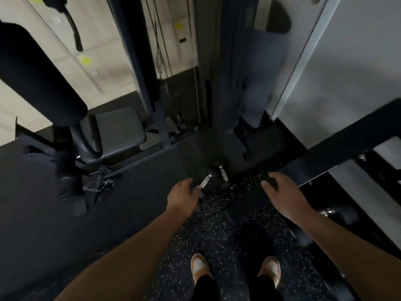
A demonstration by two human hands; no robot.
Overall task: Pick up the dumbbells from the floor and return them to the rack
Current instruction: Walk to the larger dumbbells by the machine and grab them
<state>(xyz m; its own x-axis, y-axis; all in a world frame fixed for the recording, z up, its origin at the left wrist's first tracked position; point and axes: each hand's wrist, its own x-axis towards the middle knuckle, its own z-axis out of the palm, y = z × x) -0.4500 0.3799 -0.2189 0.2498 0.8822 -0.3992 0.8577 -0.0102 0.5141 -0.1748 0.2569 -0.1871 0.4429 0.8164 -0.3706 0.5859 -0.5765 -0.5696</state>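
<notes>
Two dumbbells (pixel 213 178), black heads, chrome handles, lie on speckled rubber floor (pixel 227 231) just ahead of left hand (pixel 183 195), fingers loosely curled, empty. Right hand (pixel 282 195) open, empty, beside a black steel beam (pixel 338 146). Padded seat (pixel 117 131) far left.

Premises: a gym. Evidence: black rubber floor (pixel 227 235) with pale flecks under both hands; a cable weight machine (pixel 217 83) with steel cables (pixel 159 51) rising beyond the hands; a padded seat (pixel 117 129) and roller pad (pixel 36 79) beyond the left hand (pixel 182 197); two chrome-handled dumbbells (pixel 214 179) lying between the hands.
</notes>
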